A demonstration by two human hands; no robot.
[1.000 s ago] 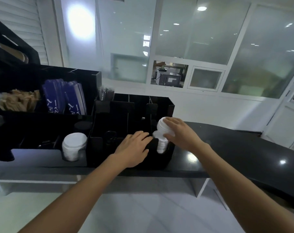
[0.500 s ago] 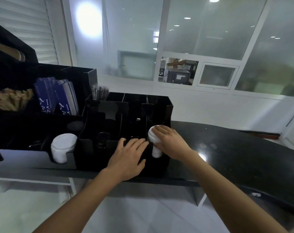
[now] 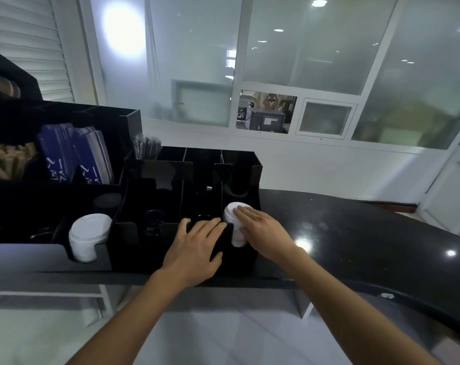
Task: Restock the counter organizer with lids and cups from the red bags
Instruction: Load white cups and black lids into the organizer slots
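A black counter organizer (image 3: pixel 168 248) stands on the dark counter. A stack of white lids (image 3: pixel 232 219) sits in its right front slot. My right hand (image 3: pixel 263 230) lies flat on top of that stack, fingers straight, pressing on it. My left hand (image 3: pixel 194 248) rests with spread fingers on the organizer's front wall, just left of the stack. No red bags are in view.
A second white lid stack (image 3: pixel 88 238) sits in the left organizer (image 3: pixel 47 259), with blue packets (image 3: pixel 73 154) and brown sticks (image 3: pixel 7 159) behind it. Wrapped straws (image 3: pixel 146 147) stand at the back. The glossy black counter (image 3: pixel 368 233) curves off to the right.
My right hand lowered the lid stack into the right slot and now lies flat on top of it. The left hand stayed on the front wall. The camera tilted slightly.
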